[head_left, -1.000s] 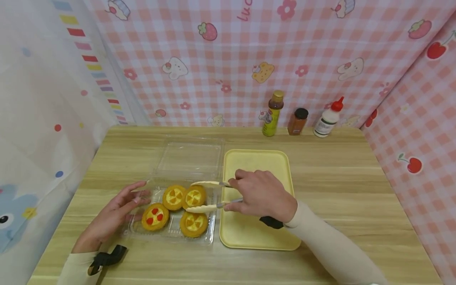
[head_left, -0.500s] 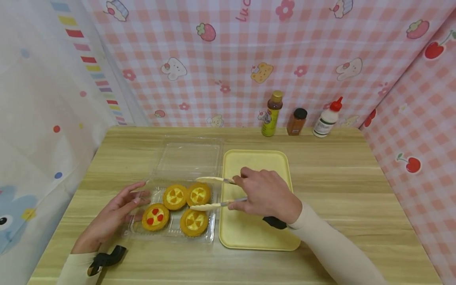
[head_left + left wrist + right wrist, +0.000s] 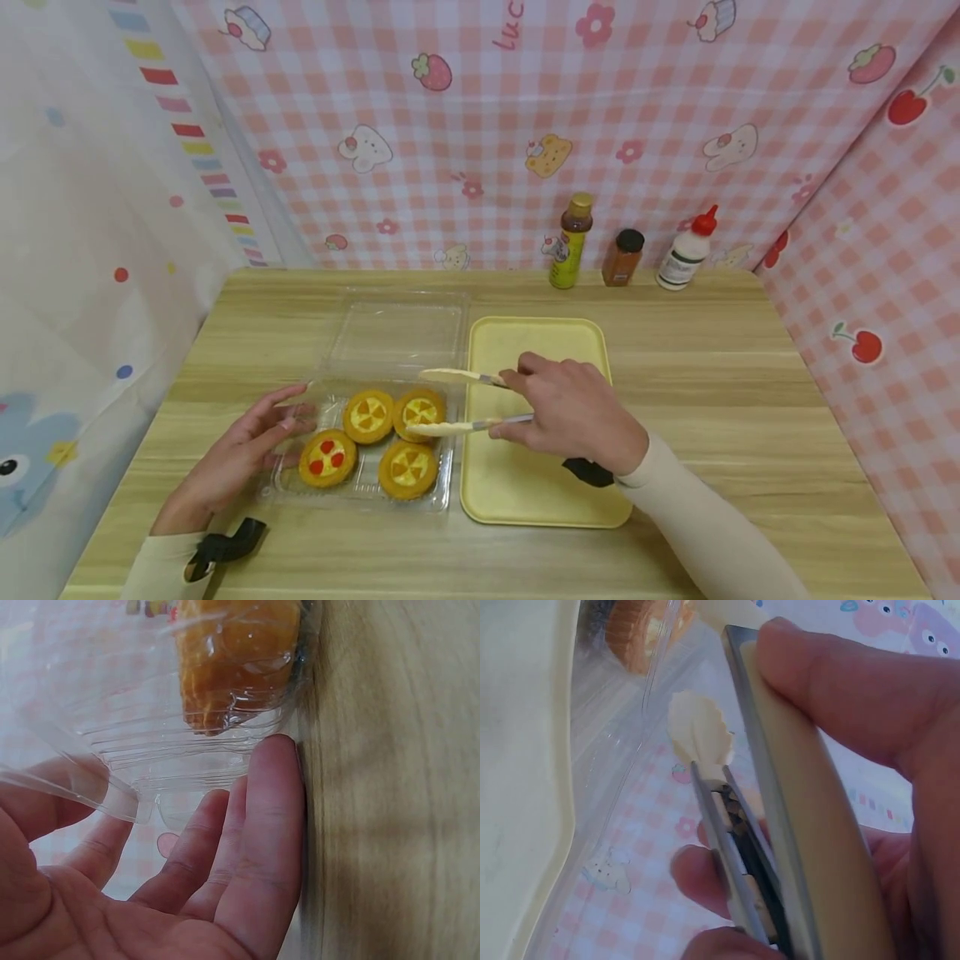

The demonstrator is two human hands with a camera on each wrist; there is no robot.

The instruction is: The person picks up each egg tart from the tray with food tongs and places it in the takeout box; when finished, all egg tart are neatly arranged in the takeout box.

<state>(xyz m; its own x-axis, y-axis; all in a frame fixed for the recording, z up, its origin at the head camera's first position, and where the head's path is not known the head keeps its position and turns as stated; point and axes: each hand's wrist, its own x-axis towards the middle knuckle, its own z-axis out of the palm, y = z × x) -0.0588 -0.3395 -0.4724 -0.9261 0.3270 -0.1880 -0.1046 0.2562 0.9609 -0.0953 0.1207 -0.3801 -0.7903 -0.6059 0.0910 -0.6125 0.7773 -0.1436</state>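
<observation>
On the desk (image 3: 690,358) beside the yellow tray (image 3: 525,493), four tarts (image 3: 367,417) sit in a clear container (image 3: 445,483), the left hand (image 3: 240,454) spread at its edge — perhaps to steady it — while the right hand (image 3: 577,417) grips parted tongs (image 3: 450,428) reaching partly over one.

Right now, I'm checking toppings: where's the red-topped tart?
In the head view, the red-topped tart lies near left in the clear container, nearest the left hand.
</observation>
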